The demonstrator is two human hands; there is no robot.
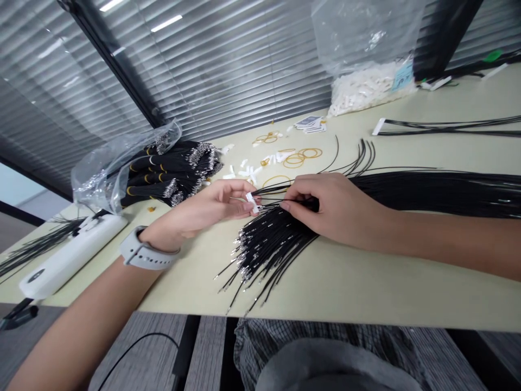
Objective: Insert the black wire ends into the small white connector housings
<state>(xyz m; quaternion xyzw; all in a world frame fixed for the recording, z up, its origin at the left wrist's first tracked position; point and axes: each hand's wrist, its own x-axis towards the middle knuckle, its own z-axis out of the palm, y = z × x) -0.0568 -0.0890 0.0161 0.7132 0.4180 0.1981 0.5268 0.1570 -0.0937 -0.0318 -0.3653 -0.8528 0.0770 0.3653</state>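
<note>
Head view: left hand [205, 208] pinches small white plastic connector [252, 202]; right hand [345, 212], at three o'clock, clamps thin black wires [268, 189], likely floppy, best gripped near tips.

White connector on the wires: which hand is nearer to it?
Left. The left hand holds the connector; the right hand is to its right, pinching black wires.

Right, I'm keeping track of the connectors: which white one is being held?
The white connector pinched in the left hand; others, like the connector farther right, lie on the table.
</note>
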